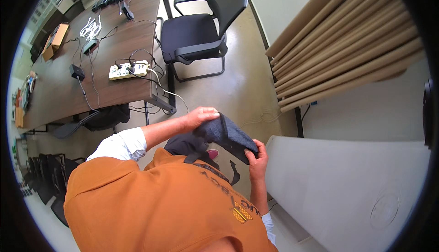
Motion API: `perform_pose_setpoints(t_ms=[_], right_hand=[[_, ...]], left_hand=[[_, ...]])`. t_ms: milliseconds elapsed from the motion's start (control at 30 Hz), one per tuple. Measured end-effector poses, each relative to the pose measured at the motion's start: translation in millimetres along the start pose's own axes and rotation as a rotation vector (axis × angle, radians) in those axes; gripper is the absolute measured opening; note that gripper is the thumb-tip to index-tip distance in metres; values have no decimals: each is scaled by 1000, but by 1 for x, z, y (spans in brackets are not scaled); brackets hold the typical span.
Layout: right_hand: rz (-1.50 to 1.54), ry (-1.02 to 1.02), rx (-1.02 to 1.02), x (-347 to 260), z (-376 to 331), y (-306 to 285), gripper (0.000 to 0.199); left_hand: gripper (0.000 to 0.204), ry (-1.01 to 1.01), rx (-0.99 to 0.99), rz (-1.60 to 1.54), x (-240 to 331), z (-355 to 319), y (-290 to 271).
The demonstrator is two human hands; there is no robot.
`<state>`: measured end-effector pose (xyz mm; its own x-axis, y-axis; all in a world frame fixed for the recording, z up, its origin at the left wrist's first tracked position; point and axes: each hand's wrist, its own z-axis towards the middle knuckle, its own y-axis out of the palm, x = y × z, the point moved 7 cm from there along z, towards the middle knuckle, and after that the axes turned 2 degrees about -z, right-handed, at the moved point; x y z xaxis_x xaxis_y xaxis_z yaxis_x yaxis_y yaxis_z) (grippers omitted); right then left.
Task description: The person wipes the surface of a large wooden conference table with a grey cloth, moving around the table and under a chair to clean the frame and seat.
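A dark blue-grey piece of folded fabric with a black band across it is stretched between my hands, in front of my orange apron. My left hand pinches its upper left end, thumb on top. At its lower right end, my right hand is closed on the edge with the thumb on the near face. Whether it is a pouch or a flat cloth, I cannot tell. Below it, a black strap hangs down by the apron.
A brown table at the left bears a white power strip, black adapters, coiled white cables and a cardboard box. A black office chair stands beyond. On the right are a beige curtain and a large white panel.
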<state>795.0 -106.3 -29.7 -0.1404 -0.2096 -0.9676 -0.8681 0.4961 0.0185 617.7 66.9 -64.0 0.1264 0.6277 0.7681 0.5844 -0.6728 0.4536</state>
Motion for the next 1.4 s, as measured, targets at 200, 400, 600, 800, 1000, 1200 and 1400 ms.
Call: perform_pose_setpoints(t_ms=[200, 400, 600, 800, 1000, 1200, 1400], right_hand=[[13, 34, 9, -19, 70, -10, 29], [33, 28, 29, -26, 186, -26, 26], [-134, 55, -220, -35, 348, 42, 31], [-220, -135, -145, -108, 506, 72, 32], [-384, -432, -288, -181, 637, 143, 29], [-805, -805, -381, -214, 705, 233, 35], [-958, -893, -488, -192, 725, 290, 48]], left_hand=[[41, -56, -218, 583, -5, 56, 22], [34, 214, -229, -3, 86, 149, -18], [25, 300, -150, -446, 186, 224, -97], [38, 615, 349, -561, 296, 201, -219], [43, 866, 1180, -546, 297, 95, -343], [36, 1004, 1757, -309, 281, -7, -408], [78, -538, 2204, 127, 200, -95, -494]])
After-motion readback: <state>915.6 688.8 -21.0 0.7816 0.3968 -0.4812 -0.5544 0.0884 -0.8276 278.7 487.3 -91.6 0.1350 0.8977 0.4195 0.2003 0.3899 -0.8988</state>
